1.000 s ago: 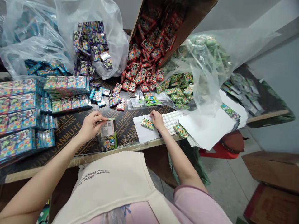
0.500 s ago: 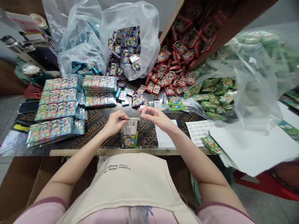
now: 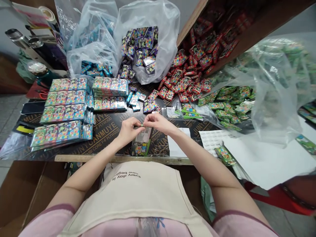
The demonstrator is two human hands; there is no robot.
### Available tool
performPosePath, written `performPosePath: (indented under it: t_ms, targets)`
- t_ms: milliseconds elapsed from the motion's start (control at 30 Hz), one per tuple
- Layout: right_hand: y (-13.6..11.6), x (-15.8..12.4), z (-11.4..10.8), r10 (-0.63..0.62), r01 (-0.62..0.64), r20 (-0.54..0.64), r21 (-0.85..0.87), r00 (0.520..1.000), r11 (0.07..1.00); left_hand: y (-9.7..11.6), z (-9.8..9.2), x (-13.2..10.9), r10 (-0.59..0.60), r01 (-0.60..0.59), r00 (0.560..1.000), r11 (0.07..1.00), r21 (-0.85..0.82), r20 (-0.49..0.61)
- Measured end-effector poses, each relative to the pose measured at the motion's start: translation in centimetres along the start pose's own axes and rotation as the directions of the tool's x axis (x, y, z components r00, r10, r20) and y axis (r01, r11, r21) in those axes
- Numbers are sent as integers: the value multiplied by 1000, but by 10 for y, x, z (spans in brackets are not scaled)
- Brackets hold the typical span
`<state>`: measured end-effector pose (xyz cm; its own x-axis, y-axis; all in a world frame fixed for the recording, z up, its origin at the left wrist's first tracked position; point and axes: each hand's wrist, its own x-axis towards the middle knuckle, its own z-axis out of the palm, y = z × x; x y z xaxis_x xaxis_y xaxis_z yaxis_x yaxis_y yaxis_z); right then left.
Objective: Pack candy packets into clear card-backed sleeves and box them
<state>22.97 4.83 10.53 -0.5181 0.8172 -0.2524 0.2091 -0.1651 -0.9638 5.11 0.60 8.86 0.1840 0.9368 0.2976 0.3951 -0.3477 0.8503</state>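
A flat printed packet (image 3: 140,146), dark with green and a pale label panel, hangs or stands near the table's front edge; clear plastic seems to wrap it. My left hand (image 3: 129,129) pinches its top edge at the left. Beside it, my right hand (image 3: 158,123) is closed on the same edge, thumb and forefinger together. The two sets of fingertips nearly touch and hide most of that edge. Just beyond them lie loose small purple boxes (image 3: 150,105) and blue boxes (image 3: 134,99).
Stacks of wrapped four-box packs (image 3: 64,100) stand at left. Behind are plastic bags with blue boxes (image 3: 97,69) and purple boxes (image 3: 140,42), then a heap of red boxes (image 3: 182,79). Green packets (image 3: 229,102), a label sheet (image 3: 213,141) and white paper (image 3: 278,158) lie right.
My right hand has come in to the left, closing its fingers on the packet's top edge beside my left hand. The whole view has shifted slightly.
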Motion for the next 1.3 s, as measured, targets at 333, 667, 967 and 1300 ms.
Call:
performPosePath:
  t_ms: [333, 667, 967, 1300]
  targets:
    - [26, -1, 10, -10, 40, -201, 142, 980, 989, -2, 1, -7, 155, -183, 979, 954, 238, 131]
    - [136, -95, -146, -103, -396, -648, -575, 755, 716, -40, -28, 15, 62, -333, 878, 792, 512, 475]
    - [166, -107, -129, -186, -251, -621, -547, 761, 799, -37, 33, 5, -29, -599, 390, 751, 278, 920]
    - [140, -113, -126, -228, -138, -782, -371, 580, 918, -4, -3, 32, 113, -124, 848, 992, -13, 518]
